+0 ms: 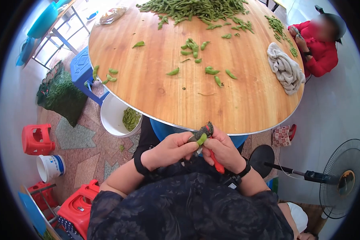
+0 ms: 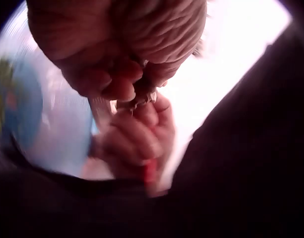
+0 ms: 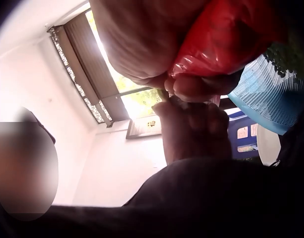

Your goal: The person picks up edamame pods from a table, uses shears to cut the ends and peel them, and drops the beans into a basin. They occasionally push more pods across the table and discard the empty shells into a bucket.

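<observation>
Left hand [image 1: 172,150] pinches green pod [image 1: 202,139] at near edge of round wooden table [image 1: 148,84]; right hand [image 1: 227,152], close beside it, grips red object [image 1: 217,164] (shape mostly hidden by fingers). Loose pods [image 1: 212,71] scattered across table's middle; large pod heap [image 1: 200,9] toward table's far edge. Crumpled grey cloth [image 1: 284,69] on table's right side. White bucket [image 1: 109,114] beside table's left edge, green pieces inside. Seated person in red [image 1: 324,56] right of table; fan [image 1: 344,180] nearer, also right of table.

Bare left forearm [image 1: 126,175] and bare right forearm [image 1: 253,181] angled inward, bare left hand [image 1: 169,150] pinching at left, bare right hand [image 1: 226,153] gripping at right, the two close together.
</observation>
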A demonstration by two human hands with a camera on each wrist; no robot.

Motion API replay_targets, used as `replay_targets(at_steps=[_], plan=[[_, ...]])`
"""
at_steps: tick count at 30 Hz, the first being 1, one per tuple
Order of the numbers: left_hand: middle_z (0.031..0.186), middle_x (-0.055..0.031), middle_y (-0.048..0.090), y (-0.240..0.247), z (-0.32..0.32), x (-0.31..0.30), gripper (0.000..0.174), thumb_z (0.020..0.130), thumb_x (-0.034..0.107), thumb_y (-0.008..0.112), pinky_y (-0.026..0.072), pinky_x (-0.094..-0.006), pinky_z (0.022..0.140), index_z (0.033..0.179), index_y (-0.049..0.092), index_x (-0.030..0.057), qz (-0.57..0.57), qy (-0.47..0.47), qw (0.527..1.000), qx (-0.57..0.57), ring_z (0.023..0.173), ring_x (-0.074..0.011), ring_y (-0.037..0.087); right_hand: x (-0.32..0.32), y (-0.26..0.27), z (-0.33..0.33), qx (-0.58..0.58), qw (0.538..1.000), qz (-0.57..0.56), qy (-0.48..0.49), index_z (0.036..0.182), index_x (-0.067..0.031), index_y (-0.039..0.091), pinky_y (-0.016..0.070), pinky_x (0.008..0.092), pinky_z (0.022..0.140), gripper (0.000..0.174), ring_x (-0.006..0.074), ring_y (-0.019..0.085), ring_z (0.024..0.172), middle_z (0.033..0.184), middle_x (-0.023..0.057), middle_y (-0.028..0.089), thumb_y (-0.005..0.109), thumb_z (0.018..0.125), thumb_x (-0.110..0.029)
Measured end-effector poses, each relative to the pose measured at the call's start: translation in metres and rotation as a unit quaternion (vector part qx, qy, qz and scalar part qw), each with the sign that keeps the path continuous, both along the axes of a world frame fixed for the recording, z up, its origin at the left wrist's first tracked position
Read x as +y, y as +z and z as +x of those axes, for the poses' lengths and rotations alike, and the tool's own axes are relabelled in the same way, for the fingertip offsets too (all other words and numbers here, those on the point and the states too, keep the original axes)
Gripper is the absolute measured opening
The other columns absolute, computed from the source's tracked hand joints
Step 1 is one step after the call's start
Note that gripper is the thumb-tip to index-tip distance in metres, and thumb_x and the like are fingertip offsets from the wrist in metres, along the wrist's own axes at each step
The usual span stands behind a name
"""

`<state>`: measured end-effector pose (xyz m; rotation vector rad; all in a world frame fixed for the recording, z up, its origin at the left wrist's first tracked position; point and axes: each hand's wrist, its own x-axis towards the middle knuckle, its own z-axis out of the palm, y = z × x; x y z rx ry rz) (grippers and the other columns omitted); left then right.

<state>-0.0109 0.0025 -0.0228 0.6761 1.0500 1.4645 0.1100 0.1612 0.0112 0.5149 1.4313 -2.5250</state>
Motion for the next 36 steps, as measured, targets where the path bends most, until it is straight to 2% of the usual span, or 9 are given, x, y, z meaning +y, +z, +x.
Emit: replay_targets(at_steps=[1, 2, 4, 9, 11, 14, 16, 20, 36], plan=[[0.069, -0.0030, 0.049, 0.004, 0.001, 0.002, 0.026, 0.095, 0.024, 0.059, 0.0421, -0.0318, 0.054, 0.083, 0.052, 0.0029, 0.051, 0.075, 0.953, 0.289, 0.060, -0.0146, 0.051, 0.000, -0.003, 0.000, 0.008, 0.999, 0.032, -0.010, 0.097, -0.0073, 0.046, 0.0385, 0.0198, 0.042, 0.006, 0.0070, 0.046, 0.046, 0.066, 0.0006, 0.049, 0.042, 0.098, -0.011], [0.069, -0.0030, 0.049, 0.007, 0.000, 0.002, 0.026, 0.095, 0.024, 0.059, 0.0421, -0.0318, 0.054, 0.083, 0.052, 0.0029, 0.051, 0.073, 0.953, 0.288, 0.060, -0.0146, 0.051, -0.002, -0.006, 0.000, 0.007, 0.999, 0.032, -0.011, 0.097, -0.0073, 0.046, 0.0385, 0.0198, 0.042, 0.006, 0.0070, 0.046, 0.046, 0.066, 0.0006, 0.049, 0.042, 0.098, -0.011], [0.069, -0.0118, 0.050, 0.012, -0.007, 0.002, 0.023, 0.091, 0.018, 0.063, 0.0415, -0.0368, 0.051, 0.080, 0.050, 0.0028, 0.091, 0.148, 0.771, 0.612, 0.059, -0.0263, 0.053, -0.007, -0.009, -0.001, 0.025, 0.998, 0.055, -0.035, 0.098, -0.0070, 0.046, 0.0384, 0.0196, 0.042, 0.007, 0.0068, 0.046, 0.046, 0.066, 0.0005, 0.049, 0.041, 0.099, -0.012], [0.071, -0.0143, 0.051, 0.009, 0.001, 0.000, 0.021, 0.093, 0.018, 0.058, 0.0421, -0.0350, 0.055, 0.079, 0.049, 0.0039, 0.054, 0.148, 0.881, 0.446, 0.058, -0.0306, 0.050, -0.014, -0.004, -0.002, 0.058, 0.992, 0.107, -0.036, 0.098, -0.0068, 0.045, 0.0384, 0.0194, 0.043, 0.007, 0.0064, 0.047, 0.047, 0.067, 0.0001, 0.049, 0.041, 0.099, -0.012], [0.070, -0.0147, 0.050, 0.016, 0.002, -0.003, 0.021, 0.095, 0.017, 0.054, 0.0423, -0.0343, 0.058, 0.081, 0.048, 0.0030, -0.070, 0.079, 0.994, 0.028, 0.058, -0.0313, 0.048, -0.013, -0.005, -0.001, 0.048, 0.993, 0.105, -0.032, 0.098, -0.0067, 0.045, 0.0380, 0.0189, 0.043, 0.007, 0.0057, 0.047, 0.048, 0.067, -0.0004, 0.049, 0.041, 0.099, -0.012], [0.067, -0.0145, 0.050, -0.001, 0.001, -0.012, 0.021, 0.095, 0.016, 0.051, 0.0427, -0.0334, 0.056, 0.080, 0.049, 0.0014, -0.053, 0.026, 0.993, 0.105, 0.057, -0.0280, 0.048, -0.008, -0.010, 0.001, 0.005, 0.998, 0.055, 0.002, 0.097, -0.0051, 0.046, 0.0419, 0.0247, 0.044, 0.006, 0.0112, 0.050, 0.047, 0.067, 0.0044, 0.052, 0.046, 0.097, -0.011], [0.065, -0.0147, 0.050, 0.009, 0.003, -0.009, 0.021, 0.094, 0.015, 0.051, 0.0426, -0.0342, 0.055, 0.079, 0.049, 0.0008, -0.055, 0.060, 0.960, 0.269, 0.056, -0.0278, 0.050, -0.010, -0.016, 0.003, 0.066, 0.925, 0.375, -0.019, 0.098, -0.0010, 0.047, 0.0466, 0.0326, 0.047, 0.016, 0.0230, 0.057, 0.050, 0.069, 0.0113, 0.056, 0.056, 0.091, -0.013], [0.063, -0.0172, 0.049, 0.005, 0.000, -0.007, 0.020, 0.090, 0.012, 0.052, 0.0425, -0.0379, 0.053, 0.075, 0.049, 0.0000, -0.046, 0.086, 0.876, 0.472, 0.057, -0.0311, 0.054, -0.016, -0.010, 0.008, 0.112, 0.832, 0.541, -0.048, 0.097, 0.0021, 0.049, 0.0498, 0.0382, 0.053, 0.027, 0.0334, 0.062, 0.059, 0.071, 0.0171, 0.058, 0.065, 0.083, -0.014], [0.062, -0.0192, 0.043, 0.012, -0.011, -0.033, 0.018, 0.085, 0.010, 0.052, 0.0395, -0.0378, 0.052, 0.072, 0.047, -0.0013, -0.084, 0.000, 0.934, 0.348, 0.053, -0.0290, 0.044, -0.002, -0.014, 0.014, 0.179, 0.659, 0.728, 0.060, 0.089, -0.0009, 0.054, 0.0497, 0.0361, 0.049, 0.014, 0.0299, 0.061, 0.057, 0.070, 0.0154, 0.059, 0.062, 0.081, -0.009]])
